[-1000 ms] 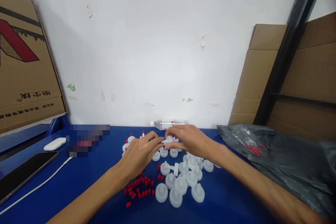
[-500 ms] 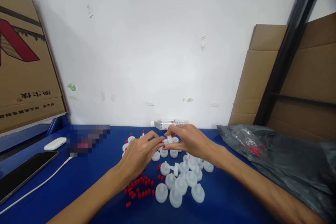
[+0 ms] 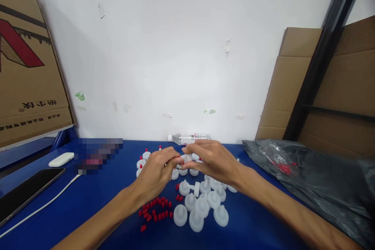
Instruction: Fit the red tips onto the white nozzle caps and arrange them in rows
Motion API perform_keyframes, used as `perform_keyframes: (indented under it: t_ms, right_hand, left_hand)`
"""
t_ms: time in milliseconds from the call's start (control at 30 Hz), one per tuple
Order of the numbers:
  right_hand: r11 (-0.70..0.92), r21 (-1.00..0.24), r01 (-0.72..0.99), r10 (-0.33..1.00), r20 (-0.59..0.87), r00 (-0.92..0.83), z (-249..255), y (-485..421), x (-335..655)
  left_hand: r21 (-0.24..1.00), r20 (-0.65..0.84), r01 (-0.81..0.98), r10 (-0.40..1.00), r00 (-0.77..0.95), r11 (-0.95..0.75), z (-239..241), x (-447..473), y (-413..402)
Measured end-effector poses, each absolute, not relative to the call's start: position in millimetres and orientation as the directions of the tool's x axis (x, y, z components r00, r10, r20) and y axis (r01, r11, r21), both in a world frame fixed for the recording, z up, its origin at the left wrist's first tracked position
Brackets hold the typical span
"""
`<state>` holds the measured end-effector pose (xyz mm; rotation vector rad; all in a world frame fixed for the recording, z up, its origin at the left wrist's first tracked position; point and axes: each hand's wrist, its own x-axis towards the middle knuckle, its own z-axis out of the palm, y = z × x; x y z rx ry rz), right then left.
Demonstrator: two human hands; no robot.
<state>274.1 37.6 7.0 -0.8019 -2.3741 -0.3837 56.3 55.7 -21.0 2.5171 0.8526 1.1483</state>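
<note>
My left hand (image 3: 156,174) and my right hand (image 3: 212,160) meet above the blue table (image 3: 88,211), fingertips pinched together on a small white plastic cap (image 3: 185,158). A tiny red piece seems to sit at my left fingertips, too small to be sure. Below the hands lies a cluster of white caps (image 3: 202,203), several of them with spouts up. A scatter of small red plugs (image 3: 155,207) lies to their left. Behind my hands stand a few white caps with red tips (image 3: 143,159).
A clear water bottle (image 3: 189,138) lies by the wall. A black plastic bag (image 3: 316,179) covers the right side. At left are a dark tablet (image 3: 26,191), a white cable (image 3: 43,207), a white device (image 3: 61,159) and a cardboard box (image 3: 26,70). Cardboard and a black frame (image 3: 322,54) stand at right.
Both hands lifted slightly and drew closer together, my left fingers curling into a tighter pinch at the white cap. The parts on the table have not moved.
</note>
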Motion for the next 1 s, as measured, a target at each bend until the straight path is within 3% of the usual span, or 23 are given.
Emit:
perform_keyframes:
  t_ms: [100,233,467,733,1000]
  right_hand:
    - [0.772,0.064,0.632,0.493,0.568,-0.659,15,35,275]
    - [0.754,0.03,0.657,0.577,0.45,-0.682,24,40,280]
    - [0.515,0.011,0.857,0.758,0.461,-0.461,6,78,315]
    - [0.464,-0.037,0.885,0.849,0.306,-0.432,-24,100,330]
    - [0.463,-0.041,0.885,0.858,0.272,-0.436,-18,101,337]
  left_hand:
    - [0.437,0.586,0.446,0.624,0.517,-0.781,-18,58,53]
    - [0.318,0.523,0.584,0.652,0.548,-0.746,-14,60,49]
    - [0.042,0.244,0.617,0.607,0.756,-0.786,-10,48,48]
    - [0.002,0.086,0.631,0.629,0.772,-0.775,-18,48,48]
    - [-0.015,0.102,0.623,0.618,0.779,-0.782,-22,51,49]
